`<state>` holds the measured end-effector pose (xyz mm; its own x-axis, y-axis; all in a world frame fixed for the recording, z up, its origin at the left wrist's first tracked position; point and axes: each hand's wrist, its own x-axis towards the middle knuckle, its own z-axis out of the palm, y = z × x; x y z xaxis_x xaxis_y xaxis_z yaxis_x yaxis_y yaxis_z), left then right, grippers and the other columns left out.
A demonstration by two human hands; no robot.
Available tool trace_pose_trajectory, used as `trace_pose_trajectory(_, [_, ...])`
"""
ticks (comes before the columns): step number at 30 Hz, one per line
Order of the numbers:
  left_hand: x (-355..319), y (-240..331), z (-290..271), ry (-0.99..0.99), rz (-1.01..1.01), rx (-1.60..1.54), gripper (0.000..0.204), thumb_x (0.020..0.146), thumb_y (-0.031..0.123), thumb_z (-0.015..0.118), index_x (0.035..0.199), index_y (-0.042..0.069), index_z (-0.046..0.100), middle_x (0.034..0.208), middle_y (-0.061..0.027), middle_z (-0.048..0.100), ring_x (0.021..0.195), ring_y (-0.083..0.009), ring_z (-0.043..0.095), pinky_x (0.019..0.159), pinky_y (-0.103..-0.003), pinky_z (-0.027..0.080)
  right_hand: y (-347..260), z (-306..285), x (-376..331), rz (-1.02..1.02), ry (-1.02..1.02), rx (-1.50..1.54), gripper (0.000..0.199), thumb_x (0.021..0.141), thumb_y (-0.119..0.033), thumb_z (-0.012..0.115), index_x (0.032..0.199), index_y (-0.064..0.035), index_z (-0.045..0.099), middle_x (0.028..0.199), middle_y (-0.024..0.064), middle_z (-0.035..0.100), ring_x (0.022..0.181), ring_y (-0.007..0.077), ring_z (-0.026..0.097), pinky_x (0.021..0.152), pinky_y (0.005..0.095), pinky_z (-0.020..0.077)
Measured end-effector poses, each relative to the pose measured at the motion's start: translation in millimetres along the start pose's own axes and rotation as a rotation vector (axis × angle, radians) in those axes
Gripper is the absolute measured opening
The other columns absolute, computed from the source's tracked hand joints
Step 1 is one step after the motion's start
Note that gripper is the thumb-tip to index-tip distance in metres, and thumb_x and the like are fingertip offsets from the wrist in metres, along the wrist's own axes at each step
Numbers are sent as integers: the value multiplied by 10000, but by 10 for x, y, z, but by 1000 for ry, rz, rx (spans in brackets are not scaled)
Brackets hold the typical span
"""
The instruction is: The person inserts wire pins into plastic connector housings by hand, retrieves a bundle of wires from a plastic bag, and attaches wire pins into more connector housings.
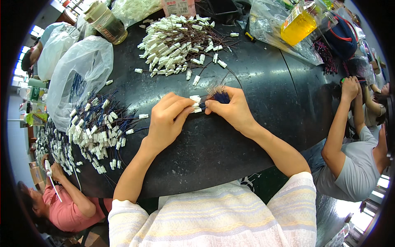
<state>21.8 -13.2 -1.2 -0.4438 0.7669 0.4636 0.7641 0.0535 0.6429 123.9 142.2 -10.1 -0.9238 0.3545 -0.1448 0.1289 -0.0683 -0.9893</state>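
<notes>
Over the middle of the black table, my left hand (168, 117) pinches a white plastic connector (195, 99) between thumb and fingertips. Close beside it, my right hand (234, 109) is closed around a bundle of dark blue wires (221, 97), whose thin brownish ends fan out above the fingers. The fingertips of both hands almost meet; whether a wire sits inside the connector is too small to tell. Beyond my hands lies a heap of white connectors with brown wires (170, 45). Left of my left hand spreads another heap of white connectors with dark blue wires (96, 129).
A clear plastic bag (84, 61) and a jar of dark liquid (106, 24) stand at the far left. At the far right are a bottle of yellow liquid (298, 26) and a dark blue bag (343, 39). Co-workers sit at left (70, 206) and right (354, 164).
</notes>
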Motion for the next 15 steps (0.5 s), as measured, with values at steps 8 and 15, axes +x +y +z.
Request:
trace_pose_trajectory(8, [-16, -5, 71, -7, 23, -41, 110, 695, -49, 622, 800, -25, 604, 696, -106, 573, 610, -220, 527, 537, -296, 410, -6, -31, -15, -100, -95, -17, 64, 741, -31, 619, 768, 26, 620, 671, 50, 629, 644, 90, 586, 624, 217, 454])
trace_pose_trajectory(15, [129, -18, -59, -59, -142, -65, 137, 715, 16, 646, 849, -1, 617, 704, -78, 571, 573, -158, 510, 519, -275, 405, -25, -83, -1, -87, -145, -53, 85, 759, -41, 590, 808, 24, 616, 670, 49, 623, 592, 69, 548, 559, 194, 421])
